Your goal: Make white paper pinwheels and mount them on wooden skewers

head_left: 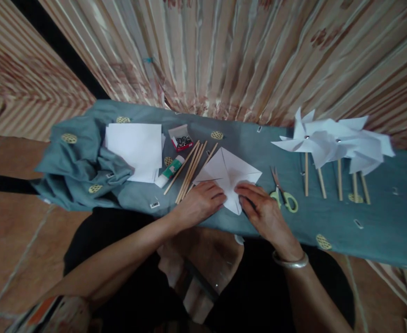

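A square white paper sheet [228,173] with slits running in from its corners lies turned on its point in front of me. My left hand [203,201] has its bent fingers closed on the lower left part of this sheet. At the lower right edge, my right hand [263,208] pinches the paper between thumb and fingers. Its thumb is close to the bottom corner. Just right of that hand, scissors [282,192] with light green handles lie slightly open. Several thin wooden sticks [191,173] lie left of the sheet, one partly beneath it.
White paper pinwheels [338,138] on wooden sticks lie at the right. A stack of white paper [135,150], a glue stick [170,171] and a small box of metal pins [181,138] are at the left. Bunched green tablecloth [74,157] covers the left end; a curtain hangs behind.
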A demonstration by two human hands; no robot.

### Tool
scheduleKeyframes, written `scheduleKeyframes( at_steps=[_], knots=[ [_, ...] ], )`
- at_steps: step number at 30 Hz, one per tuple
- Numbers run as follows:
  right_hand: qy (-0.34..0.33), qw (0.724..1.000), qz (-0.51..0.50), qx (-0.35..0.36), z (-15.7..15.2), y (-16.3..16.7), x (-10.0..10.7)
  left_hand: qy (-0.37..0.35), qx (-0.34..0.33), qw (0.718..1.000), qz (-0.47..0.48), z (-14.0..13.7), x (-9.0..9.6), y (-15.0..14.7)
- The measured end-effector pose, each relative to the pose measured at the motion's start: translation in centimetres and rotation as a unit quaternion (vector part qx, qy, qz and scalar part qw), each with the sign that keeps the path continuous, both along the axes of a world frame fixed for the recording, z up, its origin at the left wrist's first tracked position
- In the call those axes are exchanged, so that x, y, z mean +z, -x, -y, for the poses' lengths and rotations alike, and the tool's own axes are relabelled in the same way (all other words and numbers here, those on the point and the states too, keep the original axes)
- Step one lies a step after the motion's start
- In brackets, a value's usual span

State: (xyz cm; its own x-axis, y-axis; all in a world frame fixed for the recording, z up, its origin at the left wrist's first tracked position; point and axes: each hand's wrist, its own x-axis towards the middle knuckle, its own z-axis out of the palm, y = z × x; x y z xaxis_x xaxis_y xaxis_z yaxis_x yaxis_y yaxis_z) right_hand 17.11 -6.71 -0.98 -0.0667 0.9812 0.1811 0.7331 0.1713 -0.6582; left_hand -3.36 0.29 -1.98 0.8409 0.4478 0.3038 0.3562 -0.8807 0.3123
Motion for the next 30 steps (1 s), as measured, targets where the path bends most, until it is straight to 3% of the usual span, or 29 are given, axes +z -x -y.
scheduleKeyframes(
  at_steps=[14,21,30],
  knots=[
    [0.072,0.993,-0.094,-0.012,0.1,-0.1,0.7,0.04,0.016,0.998,0.052,-0.1,0.1,0.3],
    [0.057,0.982,-0.171,-0.049,-0.5,0.5,0.0,0.039,0.015,0.998,0.037,-0.3,0.2,0.2],
    [0.029,0.986,-0.124,-0.11,-1.3,1.7,-0.4,0.075,0.053,0.994,0.057,-0.2,-0.5,0.2]
  ],
)
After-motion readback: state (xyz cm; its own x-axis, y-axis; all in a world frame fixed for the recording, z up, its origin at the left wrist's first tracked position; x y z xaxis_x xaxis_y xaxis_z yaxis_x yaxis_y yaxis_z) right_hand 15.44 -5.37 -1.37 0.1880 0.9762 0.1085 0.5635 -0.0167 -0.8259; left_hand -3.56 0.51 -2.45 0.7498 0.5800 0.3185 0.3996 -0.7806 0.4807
